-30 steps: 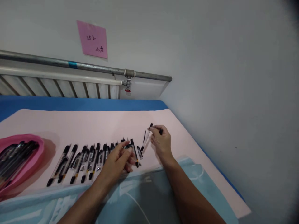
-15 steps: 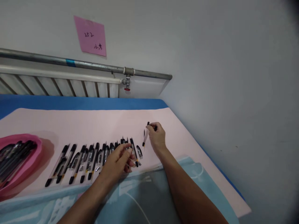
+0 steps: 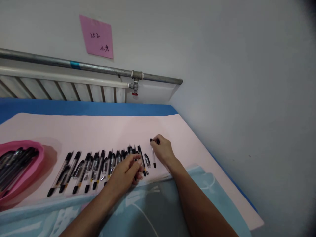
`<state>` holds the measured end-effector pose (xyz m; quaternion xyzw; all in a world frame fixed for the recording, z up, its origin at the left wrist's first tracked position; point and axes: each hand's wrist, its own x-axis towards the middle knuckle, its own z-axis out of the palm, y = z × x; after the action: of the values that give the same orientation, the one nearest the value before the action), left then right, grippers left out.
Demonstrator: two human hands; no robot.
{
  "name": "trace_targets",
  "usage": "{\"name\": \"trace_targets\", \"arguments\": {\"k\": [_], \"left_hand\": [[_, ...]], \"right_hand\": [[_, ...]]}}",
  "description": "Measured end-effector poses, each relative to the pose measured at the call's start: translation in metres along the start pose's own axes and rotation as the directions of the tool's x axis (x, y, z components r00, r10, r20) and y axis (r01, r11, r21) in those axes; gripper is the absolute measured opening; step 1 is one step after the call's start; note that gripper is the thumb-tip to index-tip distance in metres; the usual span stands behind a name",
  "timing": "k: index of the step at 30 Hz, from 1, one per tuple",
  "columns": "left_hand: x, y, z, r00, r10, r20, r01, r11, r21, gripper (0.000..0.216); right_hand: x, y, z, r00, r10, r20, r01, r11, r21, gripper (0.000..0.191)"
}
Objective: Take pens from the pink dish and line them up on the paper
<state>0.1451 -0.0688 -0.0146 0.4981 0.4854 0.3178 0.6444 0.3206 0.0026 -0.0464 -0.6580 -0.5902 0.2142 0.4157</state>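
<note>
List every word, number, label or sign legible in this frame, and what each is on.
"252": handwritten on the pink note on the wall.
"小", plus a second character I can't read for certain: same note, lower line.
Pens: any print is too small and blurred to read.

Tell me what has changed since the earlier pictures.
The right hand has shifted left, still gripping its pen, which now sits lower in view and slants the opposite way. Nothing was visibly let go. The left hand stays over the row of pens; the loose cap and pink container remain in place.
</note>
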Motion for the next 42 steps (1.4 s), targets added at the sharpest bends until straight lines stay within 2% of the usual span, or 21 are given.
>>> {"name": "trace_targets", "arguments": {"k": [5, 10, 13, 21, 29, 42], "left_hand": [[-0.002, -0.001, 0.0, 1.0, 0.009, 0.015, -0.009, 1.0, 0.009, 0.037], [-0.002, 0.0, -0.001, 1.0, 0.022, 0.022, -0.023, 0.998, 0.063, 0.037], [-0.002, 0.001, -0.004, 1.0, 0.022, 0.014, -0.023, 0.996, 0.083, 0.037], [0.001, 0.008, -0.016, 0.996, 0.052, -0.069, -0.044, 0.993, 0.114, 0.036], [0.001, 0.009, -0.016, 0.996, 0.049, -0.074, -0.041, 0.993, 0.111, 0.034], [0.002, 0.007, -0.017, 0.995, 0.07, -0.072, -0.054, 0.979, 0.196, 0.035]], "right_hand": [[-0.006, -0.001, -0.009, 0.998, -0.019, 0.053, 0.026, 0.991, -0.134, 0.006], [-0.001, 0.007, -0.029, 0.996, 0.075, 0.047, -0.049, 0.909, -0.413, 0.009], [0.001, 0.012, -0.032, 0.991, 0.1, 0.086, -0.05, 0.889, -0.456, 0.008], [-0.006, 0.003, -0.025, 0.972, 0.105, 0.212, 0.012, 0.872, -0.49, 0.01], [-0.019, -0.009, -0.022, 0.939, 0.065, 0.339, 0.102, 0.886, -0.453, 0.011], [-0.021, -0.015, -0.016, 0.933, 0.061, 0.354, 0.091, 0.913, -0.398, 0.01]]}}
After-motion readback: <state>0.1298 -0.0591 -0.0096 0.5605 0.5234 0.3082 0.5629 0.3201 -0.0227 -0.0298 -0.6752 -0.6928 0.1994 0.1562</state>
